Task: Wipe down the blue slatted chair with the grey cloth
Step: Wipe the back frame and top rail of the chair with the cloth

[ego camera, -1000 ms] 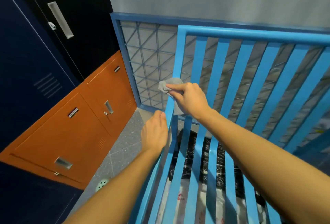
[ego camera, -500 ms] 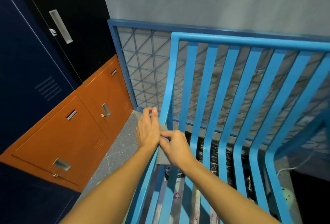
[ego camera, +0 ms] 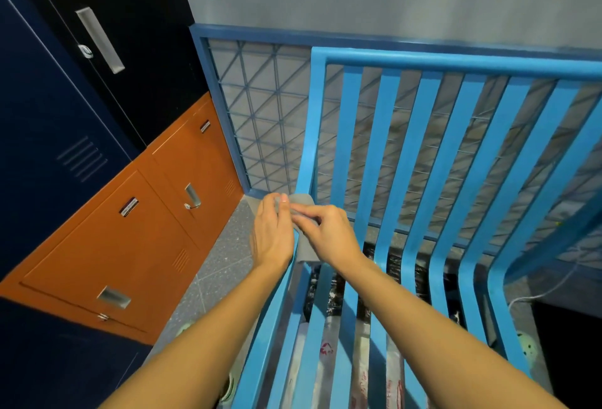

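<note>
The blue slatted chair (ego camera: 420, 161) fills the right half of the view, its backrest slats curving down into the seat. The grey cloth (ego camera: 304, 250) hangs between my two hands over the chair's left frame, where backrest meets seat. My left hand (ego camera: 272, 236) holds the cloth's upper edge with fingers and thumb. My right hand (ego camera: 329, 234) pinches the cloth from the right, its fingers curled over the fabric. Most of the cloth is hidden behind my hands.
Orange lockers (ego camera: 136, 226) and dark blue lockers (ego camera: 49, 135) stand close on the left. A blue-framed wire mesh panel (ego camera: 260, 109) leans against the grey wall behind the chair. Plastic-wrapped items (ego camera: 325, 350) lie under the seat slats. A strip of speckled floor (ego camera: 215, 265) runs between lockers and chair.
My right hand brought the cloth down the chair's left upright from mid-backrest to the seat bend. My left hand rose to meet it, and both hands now hold the cloth.
</note>
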`<control>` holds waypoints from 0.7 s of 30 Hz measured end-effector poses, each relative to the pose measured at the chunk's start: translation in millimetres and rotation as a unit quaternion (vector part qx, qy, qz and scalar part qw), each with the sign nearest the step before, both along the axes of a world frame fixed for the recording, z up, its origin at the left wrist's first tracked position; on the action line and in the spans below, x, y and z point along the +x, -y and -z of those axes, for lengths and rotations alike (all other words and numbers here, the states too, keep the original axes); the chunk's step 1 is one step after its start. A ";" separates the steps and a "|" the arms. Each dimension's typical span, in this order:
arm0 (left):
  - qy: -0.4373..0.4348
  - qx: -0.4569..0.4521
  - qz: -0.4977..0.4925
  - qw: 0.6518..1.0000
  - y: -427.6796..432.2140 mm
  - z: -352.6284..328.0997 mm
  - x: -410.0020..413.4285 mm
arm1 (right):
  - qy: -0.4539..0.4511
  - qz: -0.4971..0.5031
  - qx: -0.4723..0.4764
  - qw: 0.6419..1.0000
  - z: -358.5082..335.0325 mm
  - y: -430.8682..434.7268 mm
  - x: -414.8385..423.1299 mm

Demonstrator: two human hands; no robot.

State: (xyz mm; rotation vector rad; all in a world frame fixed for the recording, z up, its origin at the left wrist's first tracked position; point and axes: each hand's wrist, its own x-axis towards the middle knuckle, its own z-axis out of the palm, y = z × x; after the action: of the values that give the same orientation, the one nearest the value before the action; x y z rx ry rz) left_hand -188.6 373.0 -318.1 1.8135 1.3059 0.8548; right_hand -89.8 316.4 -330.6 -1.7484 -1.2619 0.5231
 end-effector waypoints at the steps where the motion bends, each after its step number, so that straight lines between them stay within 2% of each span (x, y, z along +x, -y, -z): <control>1: 0.001 -0.011 0.005 1.000 0.7 3.0 -0.5 | 0.023 -0.001 -0.007 1.000 -3.3 -2.0 2.8; 4: -0.012 -0.051 0.045 0.998 -5.3 -0.2 3.4 | 0.110 -0.003 -0.035 0.993 -16.5 -6.3 14.1; 8: 0.043 -0.074 0.059 0.995 -30.9 -31.5 33.8 | 0.218 -0.018 -0.059 0.974 -49.7 -34.5 45.9; 14: 0.120 -0.124 0.037 0.984 -76.4 -56.5 70.4 | 0.405 -0.055 -0.079 0.909 -100.1 -68.7 78.5; 18: 0.195 -0.164 0.013 0.967 -97.9 -78.7 85.8 | 0.448 -0.035 -0.064 0.891 -146.7 -89.6 105.0; 21: 0.213 -0.142 0.018 0.966 -112.3 -95.5 94.7 | 0.476 -0.005 -0.038 0.878 -173.5 -102.9 115.4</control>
State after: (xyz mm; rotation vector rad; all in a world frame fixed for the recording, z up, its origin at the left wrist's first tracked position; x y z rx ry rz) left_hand -94.0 485.3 -222.6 1.3343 1.0519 0.9228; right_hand 25.6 419.2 -157.1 -2.1474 -1.9126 -0.3769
